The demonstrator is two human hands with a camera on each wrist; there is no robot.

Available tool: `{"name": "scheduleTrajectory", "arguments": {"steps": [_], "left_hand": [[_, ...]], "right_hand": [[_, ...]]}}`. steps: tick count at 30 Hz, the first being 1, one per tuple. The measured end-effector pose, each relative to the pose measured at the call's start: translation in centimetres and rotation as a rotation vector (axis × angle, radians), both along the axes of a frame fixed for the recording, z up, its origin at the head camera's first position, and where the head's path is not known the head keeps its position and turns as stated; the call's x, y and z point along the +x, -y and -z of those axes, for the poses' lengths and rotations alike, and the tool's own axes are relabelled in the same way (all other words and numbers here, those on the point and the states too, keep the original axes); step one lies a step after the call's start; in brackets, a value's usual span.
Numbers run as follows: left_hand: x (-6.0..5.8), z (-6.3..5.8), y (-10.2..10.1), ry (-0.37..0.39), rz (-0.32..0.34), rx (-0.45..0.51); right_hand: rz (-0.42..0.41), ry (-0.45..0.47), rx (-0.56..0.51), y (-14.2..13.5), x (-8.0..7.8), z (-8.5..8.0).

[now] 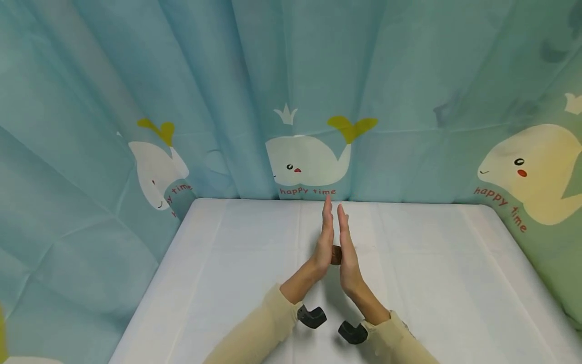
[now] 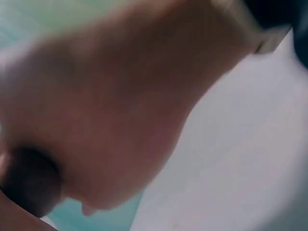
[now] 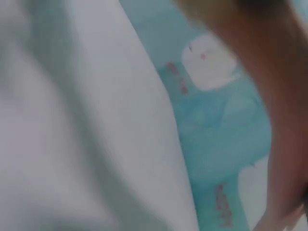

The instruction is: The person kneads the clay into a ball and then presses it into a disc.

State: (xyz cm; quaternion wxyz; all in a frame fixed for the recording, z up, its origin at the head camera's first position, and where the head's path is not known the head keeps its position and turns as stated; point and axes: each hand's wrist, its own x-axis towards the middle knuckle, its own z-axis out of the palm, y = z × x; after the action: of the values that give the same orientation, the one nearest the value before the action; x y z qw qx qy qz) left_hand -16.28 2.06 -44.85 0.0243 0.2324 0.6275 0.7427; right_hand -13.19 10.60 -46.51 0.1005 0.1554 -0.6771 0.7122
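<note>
Between the two palms sits a small, dark brown, rounded thing (image 1: 336, 255); its kind cannot be made out. My left hand (image 1: 324, 247) presses it from the left side, palm inward, with straight fingers pointing forward. Facing it, my right hand (image 1: 349, 260) presses from the right with its fingers straight too. The fingertips of both hands stand close together. In the left wrist view the same dark rounded thing (image 2: 32, 183) shows at the lower left against the palm. Only a blurred part of the right hand (image 3: 286, 192) appears in the right wrist view.
Both hands are over a white-covered table (image 1: 245, 237). A blue-green curtain (image 1: 409, 76) with printed whales hangs behind and around it. Black curved wrist mounts (image 1: 311, 317) stick out near both cuffs.
</note>
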Motion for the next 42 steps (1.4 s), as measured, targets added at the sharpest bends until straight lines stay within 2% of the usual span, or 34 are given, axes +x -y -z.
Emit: {"name": "scheduleTrajectory", "arguments": {"steps": [3,5,8,13,17,19,21,24,27,31,35,39,42], "left_hand": [[-0.4,0.3,-0.2,-0.025,-0.015,-0.032],[-0.1,0.6,-0.3,-0.028,0.004,-0.055],[0.7,0.6,-0.6,0.001,0.025,-0.055],[1.4,-0.2,-0.8,-0.005,0.024,-0.029],[0.6,-1.2,-0.5,-0.037,-0.009,-0.027],[-0.1,-1.2,-0.4,-0.033,-0.042,-0.041],[-0.5,-0.7,-0.3,-0.005,-0.054,-0.068],[-0.1,0.1,-0.7,0.036,-0.014,-0.071],[1.0,0.4,-1.1,0.046,0.039,-0.047],[1.7,-0.4,-1.1,0.035,0.053,-0.007],[1.2,-1.4,-0.7,0.011,0.038,0.012],[-0.2,-0.6,-0.7,-0.038,-0.041,-0.043],[-0.4,0.3,-0.9,-0.027,-0.041,-0.081]], "right_hand": [[0.013,-0.026,0.0,0.2,0.2,-0.7],[0.037,-0.051,0.005,-0.3,-0.3,-1.3],[0.044,-0.03,-0.017,-1.3,-1.5,-2.0],[0.028,0.001,-0.062,-2.3,-3.0,-1.1],[-0.028,-0.031,-0.082,-1.2,-1.8,0.4],[-0.044,-0.055,-0.09,-0.4,-0.9,0.4],[-0.032,-0.075,-0.086,-0.1,-0.2,-0.1],[0.008,-0.076,-0.064,-0.7,-0.6,-1.2],[0.038,-0.045,-0.087,-2.0,-2.0,-1.7],[0.019,0.0,-0.126,-2.8,-3.0,-1.0],[-0.035,0.004,-0.114,-1.9,-1.7,0.1],[-0.052,-0.064,-0.084,-0.6,-0.1,-0.3],[-0.022,-0.106,-0.05,-0.6,0.0,-1.2]]}}
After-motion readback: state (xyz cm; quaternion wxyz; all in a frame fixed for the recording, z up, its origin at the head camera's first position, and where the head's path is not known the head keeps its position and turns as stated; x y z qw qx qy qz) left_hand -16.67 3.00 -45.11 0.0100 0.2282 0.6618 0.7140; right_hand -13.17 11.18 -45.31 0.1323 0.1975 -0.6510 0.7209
